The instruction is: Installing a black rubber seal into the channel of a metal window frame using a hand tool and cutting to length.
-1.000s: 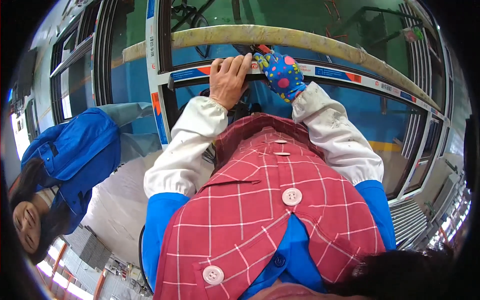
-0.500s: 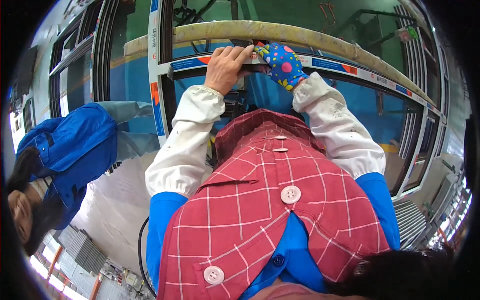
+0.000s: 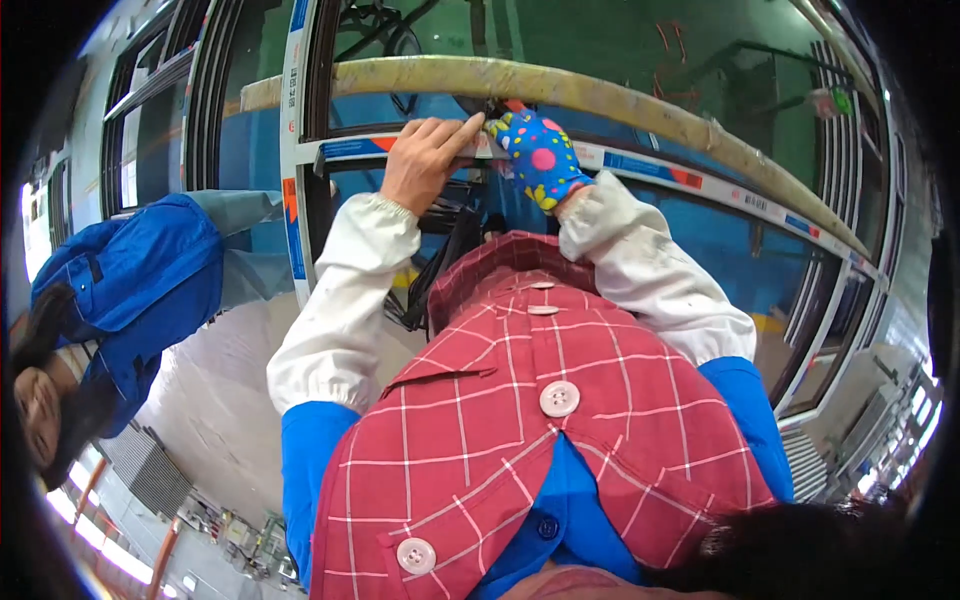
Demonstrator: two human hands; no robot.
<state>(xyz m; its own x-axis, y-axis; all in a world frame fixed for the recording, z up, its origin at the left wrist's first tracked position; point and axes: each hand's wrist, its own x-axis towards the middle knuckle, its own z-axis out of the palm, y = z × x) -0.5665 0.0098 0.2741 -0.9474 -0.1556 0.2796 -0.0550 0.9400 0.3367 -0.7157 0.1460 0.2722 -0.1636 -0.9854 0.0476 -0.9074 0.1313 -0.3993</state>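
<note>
My bare left hand (image 3: 425, 163) lies over the near bar of a window frame (image 3: 640, 165), its fingers together and bent over the bar. That frame is dark-edged and covered with white, blue and orange protective film. Beside it, my right hand (image 3: 541, 160) wears a blue glove with coloured dots. Its fingers are closed at the same bar, close to the left fingertips. A small dark thing with an orange-red part (image 3: 513, 105) shows just beyond the glove; the fingers hide most of it, so I cannot make out its kind.
A long, worn yellowish padded beam (image 3: 560, 82) runs behind the bar. At the left a person in blue work clothes (image 3: 140, 270) stands close, near more dark frames (image 3: 190, 110). Black cables (image 3: 385, 30) lie beyond the beam, on the green floor (image 3: 590, 35).
The view has shifted slightly, so both hands appear a little lower and further left. Both hands stay at the same bar, close together.
</note>
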